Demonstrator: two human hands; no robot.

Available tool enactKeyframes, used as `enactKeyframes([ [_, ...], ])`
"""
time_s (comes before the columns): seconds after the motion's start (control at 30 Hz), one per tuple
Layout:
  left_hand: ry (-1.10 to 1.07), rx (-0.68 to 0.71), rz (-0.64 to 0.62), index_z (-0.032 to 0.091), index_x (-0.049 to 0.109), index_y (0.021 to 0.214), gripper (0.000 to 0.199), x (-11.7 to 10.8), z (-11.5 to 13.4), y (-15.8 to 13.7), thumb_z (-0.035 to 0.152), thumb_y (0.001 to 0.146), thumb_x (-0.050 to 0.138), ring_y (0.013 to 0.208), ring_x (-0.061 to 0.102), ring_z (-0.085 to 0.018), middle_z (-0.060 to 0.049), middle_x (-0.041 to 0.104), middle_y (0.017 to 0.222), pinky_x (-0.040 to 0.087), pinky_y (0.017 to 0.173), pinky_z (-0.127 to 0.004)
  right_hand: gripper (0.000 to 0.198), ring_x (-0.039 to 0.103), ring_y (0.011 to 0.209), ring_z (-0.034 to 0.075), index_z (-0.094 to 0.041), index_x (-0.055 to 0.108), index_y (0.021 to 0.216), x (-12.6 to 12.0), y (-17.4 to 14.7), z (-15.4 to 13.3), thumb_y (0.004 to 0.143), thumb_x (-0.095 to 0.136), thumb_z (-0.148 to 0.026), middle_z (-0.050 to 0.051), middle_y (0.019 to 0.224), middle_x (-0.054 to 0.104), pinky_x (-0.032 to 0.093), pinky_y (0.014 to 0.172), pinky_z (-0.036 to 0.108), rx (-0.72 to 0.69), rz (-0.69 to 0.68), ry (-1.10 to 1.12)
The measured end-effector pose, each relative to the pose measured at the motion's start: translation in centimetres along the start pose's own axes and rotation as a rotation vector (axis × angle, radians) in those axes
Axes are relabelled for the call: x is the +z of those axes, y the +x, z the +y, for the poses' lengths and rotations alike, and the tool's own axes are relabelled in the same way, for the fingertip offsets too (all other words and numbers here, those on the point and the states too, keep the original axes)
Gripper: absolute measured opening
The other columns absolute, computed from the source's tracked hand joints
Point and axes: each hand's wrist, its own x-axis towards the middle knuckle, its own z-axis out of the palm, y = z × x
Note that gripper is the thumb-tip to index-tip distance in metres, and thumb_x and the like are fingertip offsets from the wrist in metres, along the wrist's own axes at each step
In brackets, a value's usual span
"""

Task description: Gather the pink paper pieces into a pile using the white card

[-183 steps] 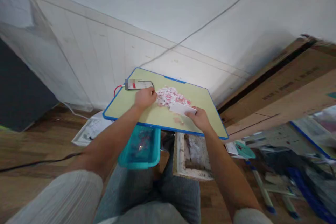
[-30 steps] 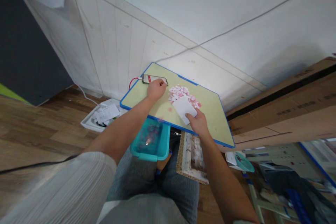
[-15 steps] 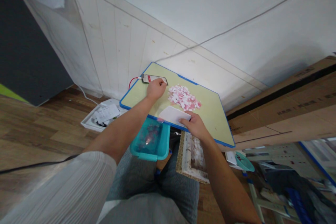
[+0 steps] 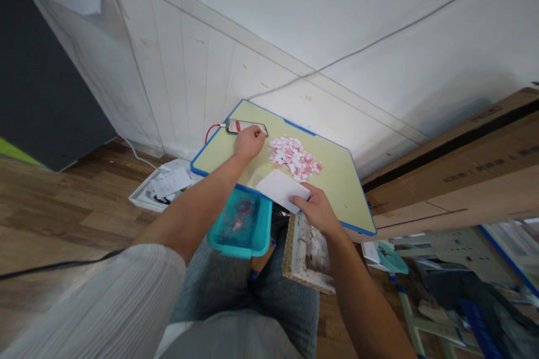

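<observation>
My left hand (image 4: 249,143) is closed above the pale yellow tabletop (image 4: 337,185), beside a phone (image 4: 232,125) that it partly covers. Its fingertips are pinched together; whatever is in them is too small to make out. With thumb and fingers, my right hand (image 4: 315,205) grips a flat white card (image 4: 278,186) at the table's near edge. Between and beyond the hands lies a loose heap of small pink and white pieces (image 4: 293,157). Below the near edge sits a teal plastic bin (image 4: 264,231), with some pinkish bits inside.
A red cable (image 4: 209,131) runs off the table's left side. A white tray (image 4: 145,197) with papers is on the floor at left. Near my right knee is a speckled, frame-like box (image 4: 289,252). Large cardboard boxes (image 4: 455,171) stand at right, and a wall (image 4: 269,61) backs the table.
The white card in my right hand has turned, showing more of its face, and shifted slightly right. My left hand stays near the phone, still pinched.
</observation>
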Motion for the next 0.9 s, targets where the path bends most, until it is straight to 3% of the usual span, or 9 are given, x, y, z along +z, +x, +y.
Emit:
enactKeyframes([
  [0.13,0.004,-0.027,-0.009,0.019,0.073,0.094,0.029,-0.1,0.1,0.0,0.034,0.089,0.049,0.085,0.06,-0.02,-0.008,0.073,0.091,0.042,0.074,-0.03,0.032,0.057,0.069,0.018,-0.014,0.072,0.096,-1.4,-0.7,1.6,0.075,0.069,-0.038,0.001,0.077,0.068,0.044,0.062,0.027,0.116,0.135,0.043],
  [0.4,0.032,-0.027,-0.024,0.021,0.074,0.091,0.026,-0.4,0.9,-0.5,0.033,0.089,0.05,0.086,0.063,-0.022,-0.007,0.074,0.09,0.044,0.074,-0.032,0.045,0.064,0.069,0.021,-0.014,0.073,0.105,-5.3,-1.2,6.6,0.068,0.076,-0.04,0.004,0.083,0.074,0.05,0.062,0.032,0.283,0.26,0.217],
  [0.53,0.091,0.019,-0.072,0.023,0.074,0.09,0.024,-0.1,1.0,-0.3,0.033,0.088,0.052,0.084,0.064,-0.023,-0.007,0.074,0.088,0.044,0.072,-0.032,0.044,0.064,0.071,0.021,-0.014,0.074,0.104,-6.2,0.9,8.1,0.068,0.077,-0.039,0.005,0.086,0.075,0.05,0.064,0.031,0.231,0.383,0.209],
  [0.7,0.218,0.233,-0.132,0.022,0.075,0.09,0.023,0.5,1.6,1.5,0.033,0.087,0.054,0.081,0.065,-0.024,-0.008,0.074,0.086,0.042,0.071,-0.033,0.036,0.059,0.064,0.018,-0.014,0.074,0.096,-7.2,3.5,8.1,0.068,0.075,-0.036,0.002,0.076,0.072,0.046,0.059,0.029,0.159,0.409,0.126],
  [0.8,0.255,0.319,-0.141,0.022,0.075,0.093,0.025,1.1,2.5,3.1,0.033,0.088,0.053,0.081,0.065,-0.024,-0.008,0.074,0.085,0.042,0.071,-0.033,0.029,0.055,0.058,0.016,-0.014,0.073,0.087,-8.4,5.2,8.0,0.069,0.076,-0.036,0.0,0.068,0.067,0.042,0.055,0.027,0.109,0.383,0.09],
  [0.9,0.236,0.318,-0.129,0.022,0.075,0.094,0.026,1.6,2.8,4.2,0.032,0.088,0.052,0.077,0.064,-0.023,-0.006,0.073,0.082,0.041,0.069,-0.033,0.026,0.053,0.057,0.014,-0.015,0.072,0.079,-9.6,7.1,8.3,0.067,0.079,-0.037,-0.001,0.065,0.065,0.04,0.053,0.026,0.049,0.304,0.11],
])
